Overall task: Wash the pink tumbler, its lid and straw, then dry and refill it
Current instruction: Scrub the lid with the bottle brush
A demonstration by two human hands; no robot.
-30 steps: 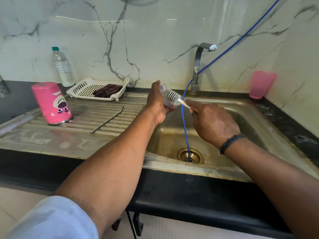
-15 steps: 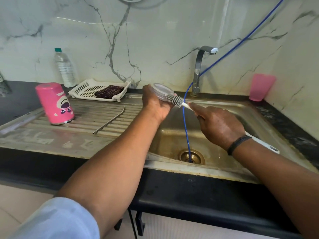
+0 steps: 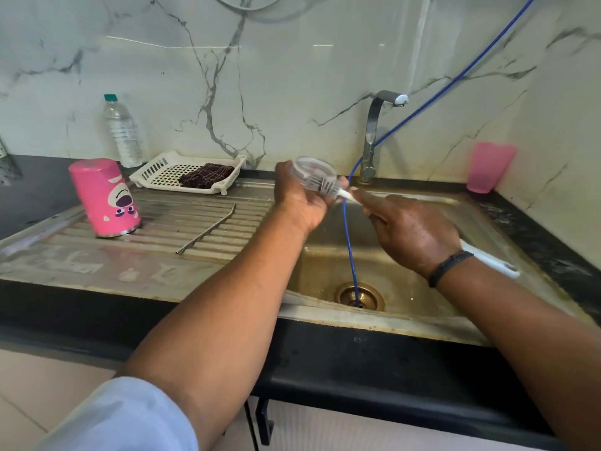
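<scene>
Two hands are busy over the sink (image 3: 422,317): the left hand (image 3: 300,203) grips the clear lid (image 3: 313,172), and the right hand (image 3: 411,234) grips a white brush (image 3: 338,192) whose bristles touch the lid. The pink tumbler (image 3: 104,198) stands upside down on the drainboard (image 3: 81,258). The metal straw (image 3: 208,229) lies just beside it.

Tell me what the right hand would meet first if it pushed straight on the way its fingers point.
Most likely the clear lid held in the left hand: the right hand points the brush up-left, bristles already at it. Depth is unclear.
</scene>
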